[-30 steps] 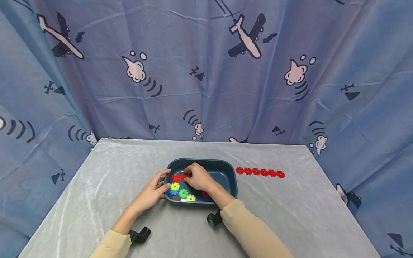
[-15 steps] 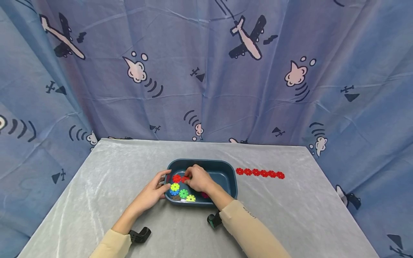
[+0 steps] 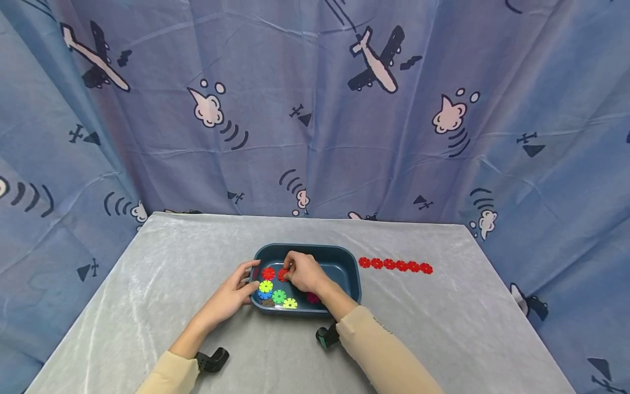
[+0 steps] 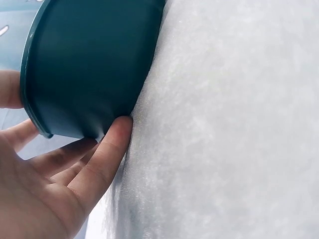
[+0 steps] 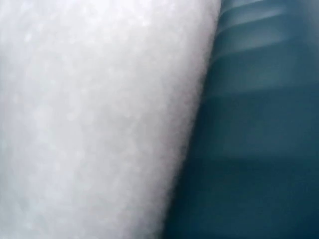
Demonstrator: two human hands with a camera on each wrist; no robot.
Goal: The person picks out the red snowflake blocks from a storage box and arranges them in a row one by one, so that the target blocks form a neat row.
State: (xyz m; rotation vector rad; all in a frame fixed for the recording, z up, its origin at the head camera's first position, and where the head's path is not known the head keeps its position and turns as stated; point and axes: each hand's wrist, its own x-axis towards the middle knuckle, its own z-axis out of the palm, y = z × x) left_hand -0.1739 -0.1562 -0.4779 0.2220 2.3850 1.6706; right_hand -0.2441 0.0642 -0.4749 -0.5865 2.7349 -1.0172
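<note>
A dark teal plastic tub (image 3: 344, 253) sits on the cloth-covered table. My left hand (image 3: 231, 294) holds its left end; in the left wrist view the thumb is at the rim and the fingers (image 4: 107, 162) lie along the outer wall. Inside the tub, my right hand (image 3: 305, 273) pinches a red notched plastic disc (image 3: 282, 275) with thumb and fingertips. Beside it lies another red disc (image 3: 268, 273). Nearer the front are yellow (image 3: 266, 287), blue (image 3: 264, 295), green (image 3: 279, 296) and brown discs. A dark pink disc (image 3: 313, 299) is partly hidden by my right forearm. The right wrist view shows no fingers.
Several red discs (image 3: 396, 265) form a row on the grey-white table cloth (image 3: 467, 323), to the right of the tub. A blue curtain (image 3: 315, 109) printed with airplanes hangs behind the table. The tub's wall (image 5: 259, 164) stands close to the right wrist camera.
The red disc at my right fingertips has shifted slightly toward me and now shows a gap from the other red disc. My left hand and the tub stay nearly in place.
</note>
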